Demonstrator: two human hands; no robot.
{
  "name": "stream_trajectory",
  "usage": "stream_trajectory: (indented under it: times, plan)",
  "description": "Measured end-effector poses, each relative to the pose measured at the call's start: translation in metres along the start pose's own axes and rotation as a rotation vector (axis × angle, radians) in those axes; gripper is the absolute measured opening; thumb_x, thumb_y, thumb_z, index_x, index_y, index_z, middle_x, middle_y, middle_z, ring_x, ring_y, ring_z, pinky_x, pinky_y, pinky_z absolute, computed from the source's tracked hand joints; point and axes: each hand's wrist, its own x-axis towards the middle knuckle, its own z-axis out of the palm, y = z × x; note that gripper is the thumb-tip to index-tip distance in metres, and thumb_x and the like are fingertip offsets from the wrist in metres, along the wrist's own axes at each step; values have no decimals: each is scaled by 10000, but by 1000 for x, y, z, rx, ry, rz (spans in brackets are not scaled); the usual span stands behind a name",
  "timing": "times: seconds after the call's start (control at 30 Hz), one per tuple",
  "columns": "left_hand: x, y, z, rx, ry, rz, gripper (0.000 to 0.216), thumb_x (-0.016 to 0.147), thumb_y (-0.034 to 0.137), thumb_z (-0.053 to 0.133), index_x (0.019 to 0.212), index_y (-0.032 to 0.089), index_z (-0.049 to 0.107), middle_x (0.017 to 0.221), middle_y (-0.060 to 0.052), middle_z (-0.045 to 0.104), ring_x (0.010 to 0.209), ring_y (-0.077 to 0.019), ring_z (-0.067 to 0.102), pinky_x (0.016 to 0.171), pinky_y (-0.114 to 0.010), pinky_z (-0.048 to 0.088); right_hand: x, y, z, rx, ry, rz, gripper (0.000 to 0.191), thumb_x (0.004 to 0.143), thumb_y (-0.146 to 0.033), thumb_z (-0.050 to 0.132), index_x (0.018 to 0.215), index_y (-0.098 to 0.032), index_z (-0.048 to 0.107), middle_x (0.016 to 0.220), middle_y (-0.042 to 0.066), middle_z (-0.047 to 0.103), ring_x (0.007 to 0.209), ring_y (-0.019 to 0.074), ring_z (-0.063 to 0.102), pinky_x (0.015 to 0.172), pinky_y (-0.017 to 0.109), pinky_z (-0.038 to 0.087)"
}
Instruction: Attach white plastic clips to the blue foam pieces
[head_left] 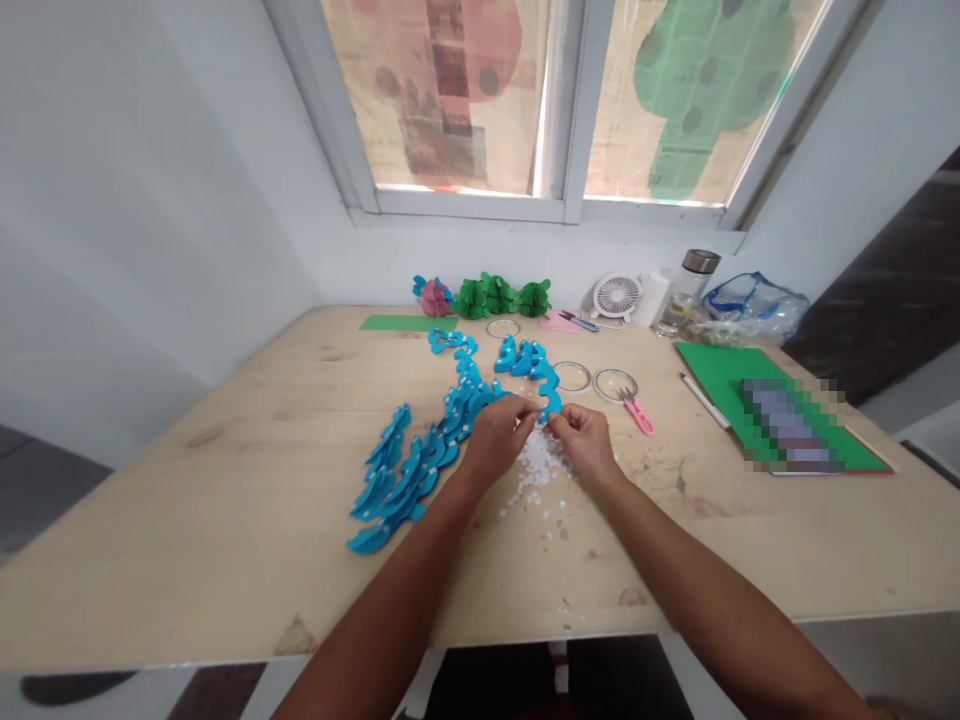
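Observation:
Between my two hands is a blue scalloped paper piece (551,400) with small white squares on it. My right hand (585,440) pinches its lower end. My left hand (499,435) is closed, its fingertips meeting at the piece's left edge; whether they grip the paper or a tiny white bit, I cannot make out. Many similar blue paper cutouts (405,480) lie in a long overlapping pile left of my hands. A few more blue cutouts (517,357) sit just beyond them. Small white paper scraps (536,465) are scattered beneath my fingers.
Rolls of tape (616,385) and pink-handled snips (637,412) lie to the right. Green sheets (720,385) and a white pen (705,402) are farther right. Along the wall stand green paper shapes (499,295), a small fan (617,296) and a glass bottle (682,295).

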Motion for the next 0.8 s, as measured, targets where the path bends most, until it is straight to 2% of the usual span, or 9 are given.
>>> stream_trajectory:
  times: [0.17,0.3,0.57,0.8]
  plan:
    - [-1,-2,0,32,4,78,143,797,175,546,894,183,650,853,-51,679,862,-177,605,760,-285,462,1,1,-1,54,14,34,271,691,-384,593,560,-148,564,516,-12,533,455,90,406,450,219,284]
    - [-1,-3,1,92,1,137,147,810,168,534,889,180,658,841,-56,684,873,-186,604,760,-292,463,2,1,-1,73,0,58,277,676,-396,603,560,-147,571,508,-6,545,451,92,408,441,215,275]
    - [0,0,-3,130,-12,168,149,829,165,513,796,172,658,767,-50,672,824,-178,598,731,-279,454,1,1,0,88,-32,92,281,674,-397,614,542,-151,581,480,-9,554,434,90,408,431,212,270]
    - [0,-4,-2,96,-12,164,180,851,178,472,829,170,651,789,-53,661,853,-176,591,747,-277,450,3,6,0,77,-59,88,246,682,-369,613,570,-151,592,485,-14,550,420,86,389,424,216,259]
